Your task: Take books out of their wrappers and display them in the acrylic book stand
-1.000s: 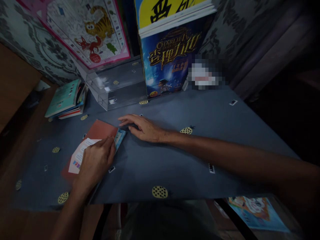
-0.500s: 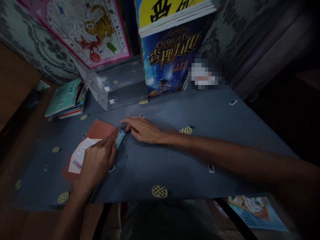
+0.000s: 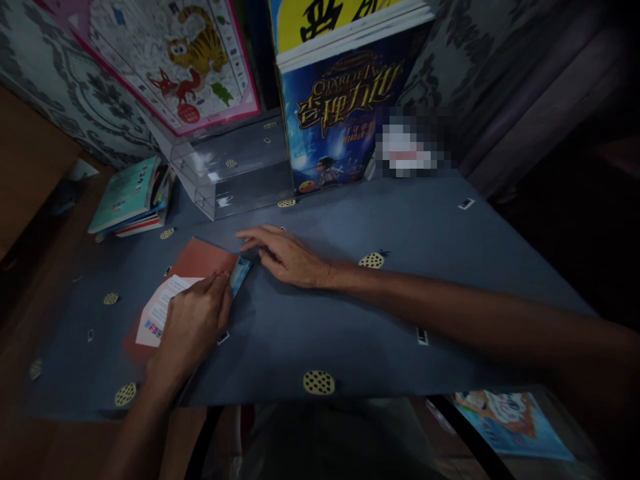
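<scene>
A red booklet point(image 3: 209, 255) lies on the desk point(image 3: 350, 340), under the left hand point(image 3: 197, 317); whether that grip pinches it, I can't tell. Near the booklet's corner is the right hand point(image 3: 285, 257), fingers loosely spread. Beyond stands a blue book point(image 3: 330, 143).

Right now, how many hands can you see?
2: the left hand on the book with the red flap, the right hand near that book's corner. Neither is fully hidden.

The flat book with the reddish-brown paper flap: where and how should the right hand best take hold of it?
Probably pinch the book by its blue corner, from the right: it sticks out beyond the left hand, nearest the right hand.
</scene>
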{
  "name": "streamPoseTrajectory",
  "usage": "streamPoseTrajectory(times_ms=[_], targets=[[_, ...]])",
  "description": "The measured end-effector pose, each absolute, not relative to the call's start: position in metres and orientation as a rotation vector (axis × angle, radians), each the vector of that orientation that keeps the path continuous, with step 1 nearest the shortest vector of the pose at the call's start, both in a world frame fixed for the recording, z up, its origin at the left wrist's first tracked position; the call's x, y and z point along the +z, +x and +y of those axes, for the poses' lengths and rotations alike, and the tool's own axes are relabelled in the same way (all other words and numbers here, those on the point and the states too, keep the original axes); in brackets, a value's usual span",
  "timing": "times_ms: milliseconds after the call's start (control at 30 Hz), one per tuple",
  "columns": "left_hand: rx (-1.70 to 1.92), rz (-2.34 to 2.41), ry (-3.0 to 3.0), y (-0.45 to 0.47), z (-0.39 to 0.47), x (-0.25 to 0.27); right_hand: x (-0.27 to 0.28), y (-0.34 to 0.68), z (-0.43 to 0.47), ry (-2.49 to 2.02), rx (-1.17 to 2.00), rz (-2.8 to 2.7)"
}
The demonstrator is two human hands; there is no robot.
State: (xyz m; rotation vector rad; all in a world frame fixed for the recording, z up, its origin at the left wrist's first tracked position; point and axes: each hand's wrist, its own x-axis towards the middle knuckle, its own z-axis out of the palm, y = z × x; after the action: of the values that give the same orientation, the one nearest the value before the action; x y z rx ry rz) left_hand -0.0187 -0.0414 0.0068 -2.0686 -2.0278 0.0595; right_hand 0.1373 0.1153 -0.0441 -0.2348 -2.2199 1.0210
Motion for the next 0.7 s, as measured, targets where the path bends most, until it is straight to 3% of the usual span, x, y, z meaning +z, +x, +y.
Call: streamPoseTrajectory(times_ms=[367, 700], targets=[[0.048, -2.073, -2.054, -0.017, -0.042, 0.007, -0.046, 0.136, 0.115, -0.205, 0.958, -2.359], [-0.177, -2.254, -2.282, -0.071, -0.071, 0.007, -0.038, 0.141, 0.106, -0.13, 0.463, -2.69]])
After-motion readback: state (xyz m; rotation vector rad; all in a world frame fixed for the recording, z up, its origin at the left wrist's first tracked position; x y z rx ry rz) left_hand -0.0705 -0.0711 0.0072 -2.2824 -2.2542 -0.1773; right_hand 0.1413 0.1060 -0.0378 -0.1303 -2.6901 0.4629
